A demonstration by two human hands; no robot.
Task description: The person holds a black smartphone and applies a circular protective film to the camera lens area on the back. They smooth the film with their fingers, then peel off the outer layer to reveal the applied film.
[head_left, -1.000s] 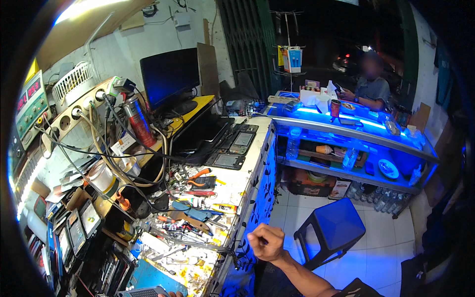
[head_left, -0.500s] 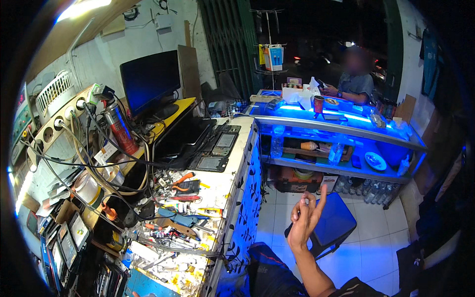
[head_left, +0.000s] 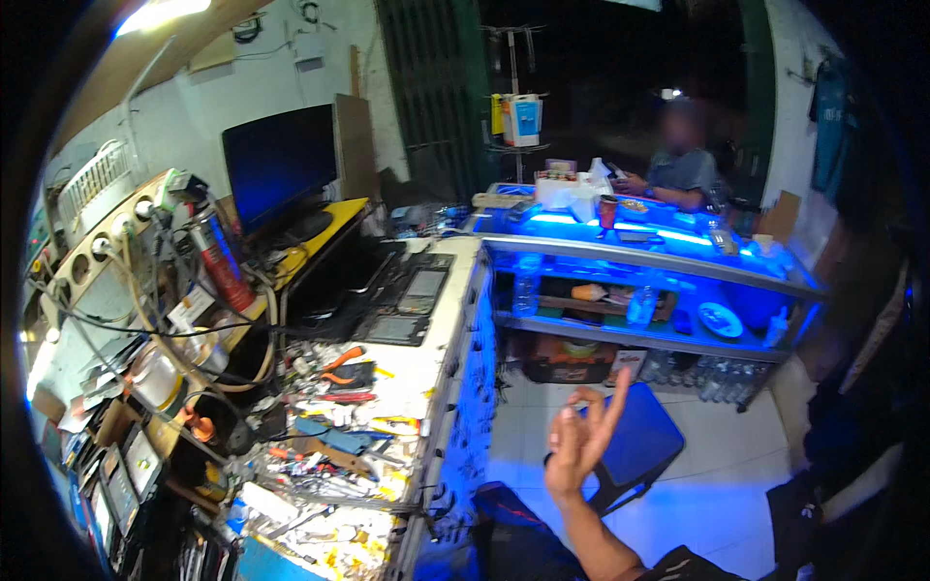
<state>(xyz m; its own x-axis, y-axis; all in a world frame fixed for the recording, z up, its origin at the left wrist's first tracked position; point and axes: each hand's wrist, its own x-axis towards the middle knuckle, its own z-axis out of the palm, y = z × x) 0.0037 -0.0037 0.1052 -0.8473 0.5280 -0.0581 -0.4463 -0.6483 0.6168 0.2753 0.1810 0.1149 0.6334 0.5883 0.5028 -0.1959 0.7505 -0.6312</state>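
Note:
My right hand (head_left: pixel 581 447) is raised in mid-air, in front of a dark blue stool (head_left: pixel 647 434). One finger points up and the others are loosely bent; nothing shows between them. My left hand is out of the picture. On the cluttered workbench to the left lie orange-handled pliers (head_left: pixel 341 362), a red-handled tool (head_left: pixel 347 396) and a blue tool (head_left: pixel 339 436) among several small tools and scraps. Farther back on the bench rests an opened dark device (head_left: pixel 407 302) with its inner parts showing.
A monitor (head_left: pixel 281 165) stands on a yellow shelf (head_left: pixel 341 221) beside power sockets and tangled cables. Across the room, a blue-lit glass counter (head_left: pixel 659 259) holds a red cup (head_left: pixel 607 211) and boxes. Behind it sits a person (head_left: pixel 683 174). Several bottles (head_left: pixel 722 380) stand beneath.
The view has shifted slightly, moving the scene a little to the left. My right hand stays raised, its pointing finger still up. A fingertip at the lower edge has gone from view.

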